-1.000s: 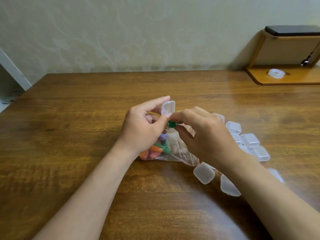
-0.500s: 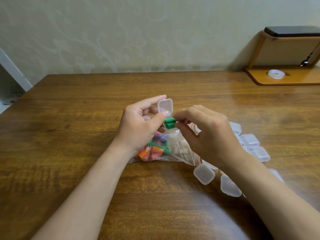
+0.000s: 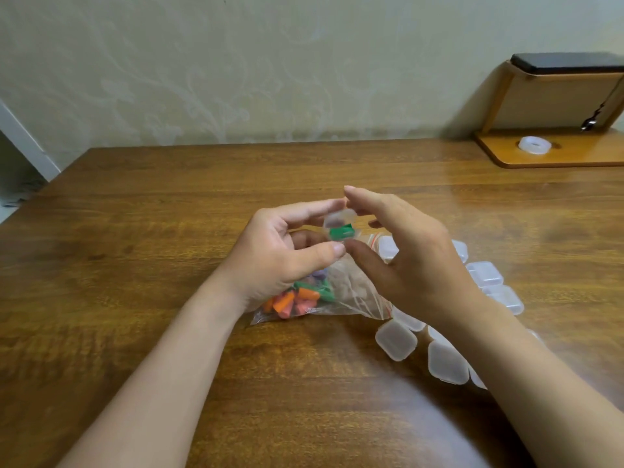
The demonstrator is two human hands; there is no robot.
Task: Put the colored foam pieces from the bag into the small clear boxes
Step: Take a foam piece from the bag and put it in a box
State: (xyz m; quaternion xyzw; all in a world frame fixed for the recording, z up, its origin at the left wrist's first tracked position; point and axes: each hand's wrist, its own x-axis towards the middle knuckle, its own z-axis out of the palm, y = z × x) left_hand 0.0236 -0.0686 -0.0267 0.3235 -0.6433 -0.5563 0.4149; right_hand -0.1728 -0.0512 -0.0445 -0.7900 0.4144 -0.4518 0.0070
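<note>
Item: small clear box (image 3: 338, 220), lid ajar, pinched between forefinger and thumb of left hand (image 3: 277, 251), held above zip bag (image 3: 354, 292).
Green foam piece (image 3: 341, 232): half second before, pinched by right hand (image 3: 412, 251) at box mouth; now sat inside box.
Right hand: had let go, fingers straightened, arched over box; contact with lid unclear.
Bag, remaining foam pieces (image 3: 297, 298), empty boxes (image 3: 396, 339): stayed put on wooden table (image 3: 135, 231).

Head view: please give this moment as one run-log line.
left hand: holds box | green piece: in box | right hand: at box | bag: on table
</note>
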